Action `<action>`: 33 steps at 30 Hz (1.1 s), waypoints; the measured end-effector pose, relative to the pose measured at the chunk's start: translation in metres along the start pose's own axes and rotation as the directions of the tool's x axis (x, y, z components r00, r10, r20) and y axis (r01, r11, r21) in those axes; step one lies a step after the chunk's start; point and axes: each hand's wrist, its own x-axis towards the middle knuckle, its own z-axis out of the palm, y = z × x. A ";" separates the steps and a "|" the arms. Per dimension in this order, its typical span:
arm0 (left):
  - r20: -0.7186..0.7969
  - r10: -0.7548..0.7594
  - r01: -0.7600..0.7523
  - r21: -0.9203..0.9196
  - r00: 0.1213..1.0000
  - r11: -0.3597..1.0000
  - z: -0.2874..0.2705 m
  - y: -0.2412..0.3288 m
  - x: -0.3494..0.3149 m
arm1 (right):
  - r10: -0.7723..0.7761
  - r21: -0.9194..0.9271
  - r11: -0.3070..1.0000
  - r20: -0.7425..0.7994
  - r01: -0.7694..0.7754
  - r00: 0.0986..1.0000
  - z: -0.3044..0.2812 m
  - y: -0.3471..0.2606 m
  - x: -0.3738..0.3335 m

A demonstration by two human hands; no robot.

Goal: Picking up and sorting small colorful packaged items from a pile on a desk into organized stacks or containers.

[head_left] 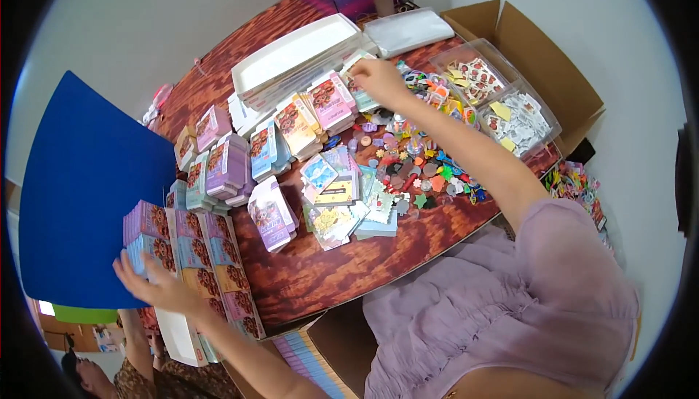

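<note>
My left hand [162, 287] is at the left table edge, fingers spread, beside upright rows of small printed cartons [191, 251] in pink, blue and orange. Its fingertips are against or very near the blue cartons [154, 253]; contact is hard to tell. Across the table, my right hand [380, 83] has its fingers curled over a pale green carton [357, 95] at the end of a row of flat carton stacks. Nearby stand pink cartons [331, 100], orange cartons [296, 124] and blue cartons [268, 150]. A purple stack [271, 213] lies nearer me.
Loose cards and stickers [336, 195] lie mid-table, beside many small colourful trinkets [422, 173]. White trays [298, 57] stand behind the stacks. A clear divided box [518, 119] and an open cardboard box [539, 64] are at right. A blue panel [95, 195] rises at left; another person [138, 359] sits beyond.
</note>
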 end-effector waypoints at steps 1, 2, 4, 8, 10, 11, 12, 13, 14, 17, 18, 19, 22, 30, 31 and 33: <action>0.061 -0.035 0.046 -0.192 0.998 0.980 0.000 0.030 -0.019 | 0.025 -0.027 0.999 0.036 -0.024 0.999 -0.003 0.000 0.002; 0.134 -0.053 0.103 -0.402 0.990 0.910 0.021 0.062 -0.042 | 0.025 -0.029 0.999 0.043 -0.023 0.999 -0.003 0.008 0.002; 0.502 -0.029 0.261 -0.400 0.865 0.879 0.062 0.109 -0.071 | 0.183 -0.088 0.982 0.185 -0.170 0.965 0.003 0.017 0.003; 0.661 0.186 0.154 -0.421 0.727 0.894 0.182 0.161 -0.116 | 0.195 -0.106 0.977 0.075 -0.186 0.978 0.032 0.007 -0.010; 0.696 0.189 0.034 -0.293 0.692 0.956 0.232 0.191 -0.124 | 0.185 -0.007 0.983 0.075 -0.185 0.980 0.030 -0.007 -0.028; 0.729 0.160 0.015 -0.228 0.666 0.974 0.249 0.205 -0.127 | 0.180 0.090 0.979 0.067 -0.185 0.981 0.025 -0.017 -0.038; 0.730 0.156 0.012 -0.219 0.666 0.976 0.260 0.216 -0.136 | 0.179 0.097 0.978 0.073 -0.186 0.981 0.017 -0.024 -0.049; 0.667 0.132 -0.046 -0.146 0.733 0.988 0.270 0.226 -0.147 | 0.189 0.163 0.964 0.138 -0.211 0.972 0.004 -0.027 -0.059; 0.594 0.121 -0.098 -0.072 0.796 0.993 0.277 0.234 -0.152 | 0.193 0.224 0.946 0.196 -0.236 0.961 -0.011 -0.025 -0.068; 0.564 0.013 0.013 -0.041 0.826 0.999 0.290 0.218 -0.149 | 0.186 0.373 0.885 0.268 -0.280 0.945 -0.055 -0.013 -0.096; 0.571 -0.086 0.111 -0.008 0.816 0.994 0.293 0.209 -0.149 | 0.208 0.353 0.883 0.293 -0.308 0.933 -0.072 -0.018 -0.104; 0.602 -0.073 0.156 -0.086 0.795 0.984 0.291 0.210 -0.149 | 0.212 0.356 0.880 0.300 -0.315 0.930 -0.079 -0.013 -0.112; 0.661 -0.007 0.027 -0.021 0.750 0.999 0.291 0.229 -0.154 | 0.211 0.403 0.840 0.374 -0.363 0.903 -0.088 -0.009 -0.130; 0.613 -0.273 0.174 0.218 0.741 0.960 0.290 0.202 -0.132 | 0.255 0.564 0.662 0.451 -0.495 0.855 -0.110 0.009 -0.163; 0.590 -0.291 0.151 0.276 0.753 0.949 0.290 0.197 -0.136 | 0.277 0.549 0.667 0.445 -0.504 0.851 -0.119 0.005 -0.162; 0.650 -0.354 0.187 0.313 0.672 0.931 0.290 0.186 -0.142 | 0.285 0.494 0.711 0.448 -0.500 0.848 -0.123 0.003 -0.163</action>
